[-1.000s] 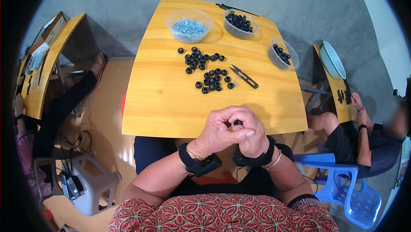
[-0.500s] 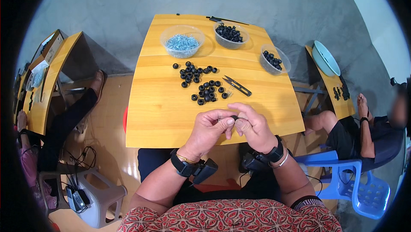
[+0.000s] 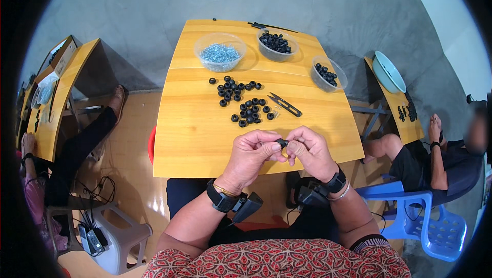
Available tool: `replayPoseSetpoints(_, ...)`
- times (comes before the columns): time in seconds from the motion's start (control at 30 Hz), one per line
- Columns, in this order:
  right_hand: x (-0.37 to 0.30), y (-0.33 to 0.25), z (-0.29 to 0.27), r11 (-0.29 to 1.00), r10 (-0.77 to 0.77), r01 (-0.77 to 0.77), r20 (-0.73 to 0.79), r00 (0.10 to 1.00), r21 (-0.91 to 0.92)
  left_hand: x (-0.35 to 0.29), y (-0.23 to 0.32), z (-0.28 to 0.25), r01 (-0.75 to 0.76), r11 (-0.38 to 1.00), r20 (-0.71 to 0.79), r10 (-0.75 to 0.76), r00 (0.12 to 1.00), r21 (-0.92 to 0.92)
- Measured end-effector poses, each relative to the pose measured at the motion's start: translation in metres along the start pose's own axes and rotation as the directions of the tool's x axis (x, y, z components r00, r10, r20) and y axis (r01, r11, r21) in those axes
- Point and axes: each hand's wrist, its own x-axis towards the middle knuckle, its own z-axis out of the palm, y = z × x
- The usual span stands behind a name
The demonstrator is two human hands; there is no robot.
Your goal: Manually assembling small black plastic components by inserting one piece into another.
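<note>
Above the near edge of the table, my left hand [image 3: 251, 154] pinches a small black rounded piece [image 3: 281, 143] between thumb and fingers. The thumb and fingertips of my right hand [image 3: 311, 152] close on the right end of the same piece, partly hiding it. Beyond my hands lie several loose black rounded pieces with holes [image 3: 249, 112], in two loose groups. To their right rests a pair of black thread snips [image 3: 285, 105], blades pointing away to the left. Tiny clear bits [image 3: 277, 112] are scattered beside the snips.
At the back stand a clear bowl of light-blue translucent bits [image 3: 220, 66] and a clear tub of black pieces [image 3: 277, 57]; another tub [image 3: 324, 80] stands at right. Two people sit at side tables. A grey stool [image 3: 120, 232] and a blue chair [image 3: 410, 196] flank me.
My right fingers have drawn back and lowered to the piece's right end, leaving more of the piece showing. My left hand stays nearly in place. The view has shifted slightly.
</note>
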Motion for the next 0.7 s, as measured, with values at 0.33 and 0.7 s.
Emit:
replayPoseSetpoints(0.33, -0.001, -0.011, 0.005, 0.968, -0.137, 0.138, 0.021, 0.990, -0.208, -0.004, 0.002, 0.002, 0.019, 1.000, -0.009, -0.019, 1.000, 0.014)
replayPoseSetpoints(0.7, 0.000, -0.025, 0.006, 0.919, -0.142, 0.157, 0.067, 0.988, -0.362, 0.001, -0.007, -0.001, 0.082, 0.996, -0.044, -0.083, 0.996, -0.026)
